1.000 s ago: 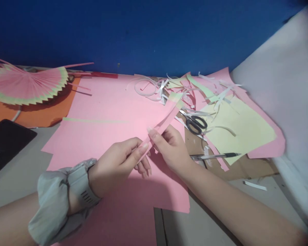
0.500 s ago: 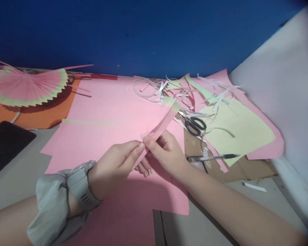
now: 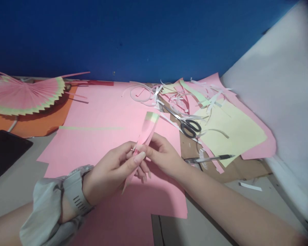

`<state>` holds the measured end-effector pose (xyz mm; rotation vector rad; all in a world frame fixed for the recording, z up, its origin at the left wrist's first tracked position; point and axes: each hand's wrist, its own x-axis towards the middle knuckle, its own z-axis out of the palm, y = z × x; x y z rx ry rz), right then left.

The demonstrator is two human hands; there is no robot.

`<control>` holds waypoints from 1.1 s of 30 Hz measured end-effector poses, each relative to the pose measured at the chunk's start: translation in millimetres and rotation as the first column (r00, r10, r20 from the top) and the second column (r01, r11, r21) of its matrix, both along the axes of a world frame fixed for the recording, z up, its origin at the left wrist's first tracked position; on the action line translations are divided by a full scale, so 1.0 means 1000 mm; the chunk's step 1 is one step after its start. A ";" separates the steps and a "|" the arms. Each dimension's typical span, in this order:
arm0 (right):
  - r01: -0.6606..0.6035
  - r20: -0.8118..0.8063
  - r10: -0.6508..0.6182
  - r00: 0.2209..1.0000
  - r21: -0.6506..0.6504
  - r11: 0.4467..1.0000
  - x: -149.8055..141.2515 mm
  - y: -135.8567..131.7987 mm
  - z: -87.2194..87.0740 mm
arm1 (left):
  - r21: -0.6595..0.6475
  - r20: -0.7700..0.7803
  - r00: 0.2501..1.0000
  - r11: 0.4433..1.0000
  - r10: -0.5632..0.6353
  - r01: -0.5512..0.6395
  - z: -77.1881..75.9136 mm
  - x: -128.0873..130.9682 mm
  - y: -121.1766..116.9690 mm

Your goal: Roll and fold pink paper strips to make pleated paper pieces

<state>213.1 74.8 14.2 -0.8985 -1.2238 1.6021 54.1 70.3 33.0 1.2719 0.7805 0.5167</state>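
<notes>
Between my two hands is a narrow folded strip of pink paper with a pale green end pointing up and away. My left hand pinches its middle between thumb and fingers, and the lower end pokes out below. From the other side my right hand grips the same strip, its thumb meeting the left fingertips. Large pink paper sheets lie beneath both hands. Black-handled scissors rest beyond my right hand, and a pen lies beside that forearm.
A pleated pink and green paper fan lies at left on orange paper. Near it is a black tablet-like device. White paper scraps and a pale yellow sheet cover the right side. Behind stands a blue wall.
The folded strip has swung from leaning right to a steeper angle and come closer, with its lower end now showing. My left thumb has shifted on it. The view has moved slightly.
</notes>
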 end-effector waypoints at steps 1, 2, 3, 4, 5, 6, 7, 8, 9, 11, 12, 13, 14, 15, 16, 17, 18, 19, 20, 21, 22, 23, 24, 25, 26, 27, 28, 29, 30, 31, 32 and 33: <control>-0.020 -0.007 0.020 1.000 -0.011 1.000 0.000 0.000 0.000 | 0.010 -0.007 1.000 1.000 -0.012 0.012 0.000 -0.001 0.000; -0.027 -0.031 0.027 0.999 -0.020 0.999 0.000 0.001 0.001 | 0.020 -0.037 0.999 0.999 -0.027 0.028 0.000 -0.001 0.000; -0.016 -0.065 0.014 0.998 -0.032 0.999 0.000 0.001 0.001 | 0.029 -0.078 0.996 0.999 -0.038 0.040 0.000 -0.002 0.000; 0.004 -0.101 -0.009 0.995 -0.053 0.999 0.000 0.002 0.001 | 0.033 -0.116 0.992 0.998 -0.047 0.051 0.000 -0.002 -0.001; 0.026 -0.134 -0.036 0.990 -0.081 0.996 -0.001 0.002 0.001 | 0.032 -0.141 0.989 0.998 -0.047 0.052 0.000 -0.002 -0.001; 0.043 -0.156 -0.061 0.986 -0.112 0.993 -0.001 0.002 0.001 | 0.022 -0.150 0.988 0.999 -0.046 0.050 0.000 -0.001 -0.001; 0.050 -0.166 -0.072 0.983 -0.136 0.989 -0.002 0.002 0.001 | 0.001 -0.144 0.989 0.999 -0.044 0.045 0.000 0.000 -0.002; 0.040 -0.166 -0.064 0.984 -0.146 0.988 -0.002 0.002 0.001 | -0.027 -0.113 0.993 0.999 -0.042 0.039 0.001 0.000 -0.002; 0.014 -0.160 -0.037 0.986 -0.141 0.990 -0.002 0.003 0.001 | -0.064 -0.070 0.997 0.997 -0.042 0.038 0.001 0.001 -0.001; -0.052 -0.140 0.037 0.990 -0.110 0.993 -0.002 0.003 0.000 | -0.135 0.021 0.998 0.989 -0.055 0.057 0.002 0.003 0.000; -0.078 -0.133 0.065 0.989 -0.096 0.992 -0.001 0.003 0.000 | -0.161 0.056 0.996 0.984 -0.070 0.078 0.003 0.003 0.001; -0.095 -0.133 0.083 0.988 -0.088 0.992 -0.001 0.003 -0.001 | -0.178 0.074 0.994 0.979 -0.086 0.098 0.004 0.003 0.003; -0.102 -0.142 0.089 0.986 -0.091 0.991 -0.001 0.003 -0.001 | -0.184 0.070 0.993 0.977 -0.095 0.106 0.005 0.003 0.004; -0.106 -0.157 0.089 0.984 -0.100 0.989 0.000 0.003 -0.001 | -0.182 0.045 0.995 0.978 -0.091 0.098 0.007 0.003 0.005; -0.108 -0.176 0.087 0.981 -0.113 0.988 0.000 0.003 -0.001 | -0.172 0.012 0.997 0.982 -0.073 0.074 0.008 0.002 0.005; -0.104 -0.194 0.077 0.978 -0.131 0.986 0.000 0.003 -0.002 | -0.156 -0.028 0.999 0.987 -0.043 0.038 0.009 0.001 0.005; -0.092 -0.209 0.060 0.976 -0.148 0.985 0.000 0.003 -0.001 | -0.138 -0.069 0.998 0.990 -0.011 0.002 0.010 0.000 0.005; -0.077 -0.217 0.041 0.975 -0.160 0.984 0.000 0.003 -0.001 | -0.120 -0.106 0.994 0.992 0.013 -0.026 0.011 0.000 0.004; -0.063 -0.218 0.027 0.976 -0.162 0.985 0.000 0.003 -0.001 | -0.108 -0.133 0.991 0.993 0.027 -0.041 0.012 0.000 0.003; -0.056 -0.215 0.022 0.976 -0.155 0.986 0.000 0.003 -0.001 | -0.102 -0.147 0.989 0.994 0.029 -0.044 0.013 0.000 0.001; -0.059 -0.208 0.027 0.978 -0.147 0.987 0.000 0.003 -0.001 | -0.106 -0.148 0.989 0.993 0.026 -0.042 0.013 0.001 0.000; -0.067 -0.200 0.039 0.979 -0.136 0.988 0.000 0.003 -0.001 | -0.120 -0.133 0.991 0.992 0.020 -0.036 0.014 0.001 0.000; -0.076 -0.191 0.050 0.980 -0.128 0.989 0.001 0.004 -0.001 | -0.138 -0.103 0.995 0.990 0.015 -0.029 0.015 0.002 -0.001; -0.079 -0.187 0.054 0.981 -0.126 0.989 0.001 0.004 -0.001 | -0.158 -0.067 0.998 0.987 0.010 -0.021 0.016 0.002 -0.001; -0.079 -0.185 0.054 0.981 -0.128 0.989 0.002 0.005 -0.001 | -0.178 -0.036 0.999 0.984 0.008 -0.014 0.017 0.003 0.000; -0.078 -0.183 0.053 0.982 -0.133 0.988 0.002 0.005 -0.002 | -0.192 -0.011 1.000 0.981 0.008 -0.009 0.018 0.003 0.001; -0.077 -0.178 0.052 0.983 -0.137 0.988 0.003 0.006 -0.003 | -0.200 0.004 1.000 0.980 0.010 -0.009 0.018 0.003 0.002; -0.079 -0.169 0.055 0.984 -0.140 0.987 0.003 0.006 -0.003 | -0.199 0.007 1.000 0.980 0.015 -0.013 0.017 0.003 0.003; -0.084 -0.156 0.062 0.986 -0.138 0.987 0.003 0.006 -0.004 | -0.198 0.003 1.000 0.980 0.023 -0.022 0.016 0.003 0.003; -0.087 -0.142 0.068 0.988 -0.129 0.988 0.003 0.006 -0.004 | -0.198 0.001 1.000 0.980 0.030 -0.029 0.014 0.004 0.004; -0.085 -0.127 0.070 0.989 -0.116 0.990 0.003 0.006 -0.004 | -0.202 0.005 0.999 0.979 0.035 -0.034 0.012 0.004 0.004; -0.078 -0.115 0.066 0.991 -0.103 0.992 0.003 0.006 -0.003 | -0.211 0.012 0.999 0.977 0.037 -0.033 0.010 0.004 0.004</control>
